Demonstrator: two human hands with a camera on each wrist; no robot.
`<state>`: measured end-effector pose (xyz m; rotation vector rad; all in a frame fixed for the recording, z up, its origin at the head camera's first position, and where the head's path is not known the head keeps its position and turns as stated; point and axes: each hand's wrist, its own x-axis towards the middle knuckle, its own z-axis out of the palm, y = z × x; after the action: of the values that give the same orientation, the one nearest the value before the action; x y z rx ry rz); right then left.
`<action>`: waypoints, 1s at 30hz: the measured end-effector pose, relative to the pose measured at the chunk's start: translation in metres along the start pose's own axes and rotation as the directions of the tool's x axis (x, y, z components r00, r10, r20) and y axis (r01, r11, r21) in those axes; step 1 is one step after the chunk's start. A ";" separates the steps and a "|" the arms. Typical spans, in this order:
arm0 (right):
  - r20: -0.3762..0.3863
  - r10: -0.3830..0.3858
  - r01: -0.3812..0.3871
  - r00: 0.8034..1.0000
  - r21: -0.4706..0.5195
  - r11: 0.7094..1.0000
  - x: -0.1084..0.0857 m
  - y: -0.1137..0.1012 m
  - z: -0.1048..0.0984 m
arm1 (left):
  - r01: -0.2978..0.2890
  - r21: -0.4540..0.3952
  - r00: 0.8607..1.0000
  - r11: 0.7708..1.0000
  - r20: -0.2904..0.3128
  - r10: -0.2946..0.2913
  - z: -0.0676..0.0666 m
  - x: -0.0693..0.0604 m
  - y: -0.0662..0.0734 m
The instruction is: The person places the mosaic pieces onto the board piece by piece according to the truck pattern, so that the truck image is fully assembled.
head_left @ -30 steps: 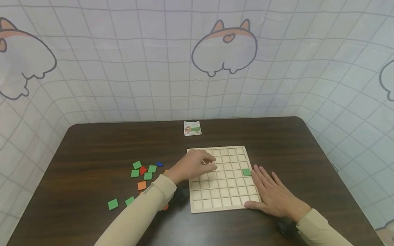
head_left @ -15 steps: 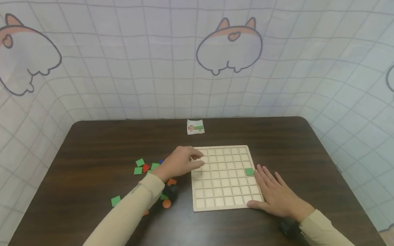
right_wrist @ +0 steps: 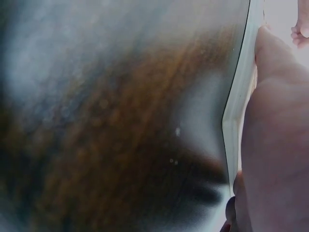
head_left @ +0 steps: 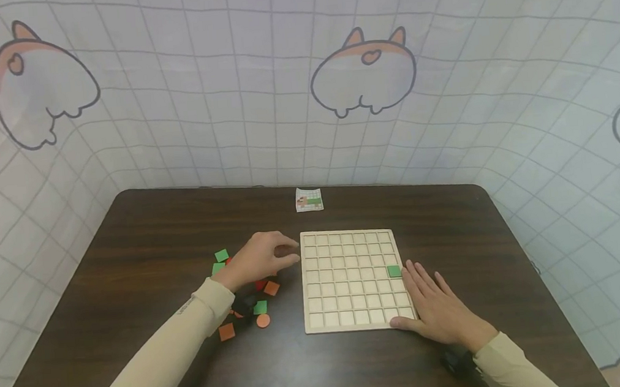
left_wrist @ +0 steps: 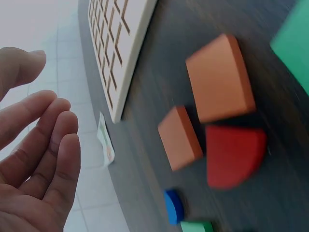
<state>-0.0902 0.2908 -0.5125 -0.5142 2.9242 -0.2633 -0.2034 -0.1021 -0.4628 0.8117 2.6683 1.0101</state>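
Note:
My left hand (head_left: 262, 256) hovers between the loose pieces and the left edge of a pale gridded board (head_left: 344, 301). Its fingers (left_wrist: 65, 145) bend gently, the thumb stands apart from them, and nothing lies between. Beneath it are a red quarter-round piece (left_wrist: 234, 157), an orange piece (left_wrist: 219, 79) and a small blue piece (left_wrist: 174, 207). My right hand (head_left: 439, 308) rests with outstretched fingers along the board's right edge, its thumb over the near right corner. A single green square (head_left: 394, 271) sits in a cell at the right side of the grid.
A small printed card (head_left: 309, 200) with a coloured grid picture lies behind the board on the dark table (head_left: 400, 210). An orange disc (head_left: 263, 321) and an orange square (head_left: 226, 332) lie at the near side of the pile. A white patterned cloth (head_left: 257, 100) surrounds the table.
My left hand has moved left from over the board to above the loose pieces. The right hand stays at the board's edge. The head view has shifted slightly.

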 end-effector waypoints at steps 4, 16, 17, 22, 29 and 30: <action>0.000 -0.001 0.001 1.000 0.009 1.000 0.001 -0.001 0.000 | 0.003 0.009 1.000 1.000 -0.014 -0.003 -0.009 -0.007 -0.009; 0.002 0.007 -0.007 1.000 0.014 1.000 0.000 -0.001 0.002 | 0.038 0.109 0.998 0.993 -0.054 -0.032 -0.038 -0.025 -0.035; 0.001 0.007 -0.007 1.000 0.013 1.000 0.000 -0.001 0.002 | 0.040 0.116 0.998 0.992 -0.056 -0.034 -0.039 -0.026 -0.037; -0.005 0.005 -0.005 1.000 0.011 1.000 0.000 0.001 0.003 | 0.064 0.140 0.996 0.988 -0.068 -0.055 -0.048 -0.032 -0.045; -0.004 0.002 -0.002 1.000 0.023 1.000 0.000 0.001 0.004 | 0.091 0.173 0.993 0.981 -0.085 -0.077 -0.058 -0.040 -0.059; -0.005 0.000 0.000 1.000 0.027 1.000 0.001 0.000 0.004 | 0.097 0.177 0.993 0.979 -0.088 -0.082 -0.060 -0.042 -0.061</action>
<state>-0.0902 0.2905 -0.5163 -0.5104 2.9217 -0.3037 -0.2151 -0.1964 -0.4587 0.6890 2.8697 0.8046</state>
